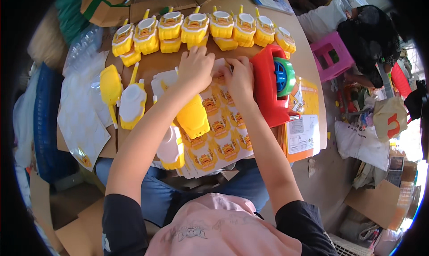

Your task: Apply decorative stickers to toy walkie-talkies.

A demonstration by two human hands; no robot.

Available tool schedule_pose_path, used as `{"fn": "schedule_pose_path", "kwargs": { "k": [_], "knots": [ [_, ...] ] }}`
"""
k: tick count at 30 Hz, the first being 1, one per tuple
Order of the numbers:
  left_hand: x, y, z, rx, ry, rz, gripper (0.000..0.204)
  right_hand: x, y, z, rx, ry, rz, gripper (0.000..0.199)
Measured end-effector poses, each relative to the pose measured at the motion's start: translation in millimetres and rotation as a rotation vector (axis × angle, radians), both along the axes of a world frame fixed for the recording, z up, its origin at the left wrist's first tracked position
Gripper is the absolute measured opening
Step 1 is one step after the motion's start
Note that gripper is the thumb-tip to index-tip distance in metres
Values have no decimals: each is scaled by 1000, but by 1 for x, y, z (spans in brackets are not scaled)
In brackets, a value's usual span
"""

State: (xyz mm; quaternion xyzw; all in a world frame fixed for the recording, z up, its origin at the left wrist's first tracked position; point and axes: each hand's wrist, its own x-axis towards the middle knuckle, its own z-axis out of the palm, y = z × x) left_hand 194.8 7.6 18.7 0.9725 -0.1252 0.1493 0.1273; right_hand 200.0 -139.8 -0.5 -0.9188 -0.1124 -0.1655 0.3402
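The sticker sheet (pixel 219 126) is in the middle of the picture, on top of more paper. Its long way runs mostly up and down, and most of it lies below both hands. The right hand (pixel 241 79) is by its top end, and looks nearer to the stickers there. Its thumb and finger are close together, but I can't tell if they pinch anything. The left hand (pixel 196 70) is just beside it, to the left, with its fingers bent near the row of toy walkie-talkies (pixel 195 25) at the top. I can't tell if it holds something.

A yellow toy walkie-talkie (pixel 193 117) lies on the sheet, below the left hand and nearer to the left arm. It slants from upper left to lower right. A red tape dispenser (pixel 264 93) sits just right of the right hand.
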Motion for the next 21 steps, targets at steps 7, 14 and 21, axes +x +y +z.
{"fn": "schedule_pose_path", "kwargs": {
  "k": [7,14,21],
  "knots": [
    [12,5,-8,-230,-79,-76,32,-3,-1,-8,319,-147,9,18],
    [21,3,14,-695,234,-185,17,-6,-4,-7,407,-157,25,13],
    [29,9,13,-737,333,-111,23,-9,-1,-1,342,-261,53,16]
  ]
}}
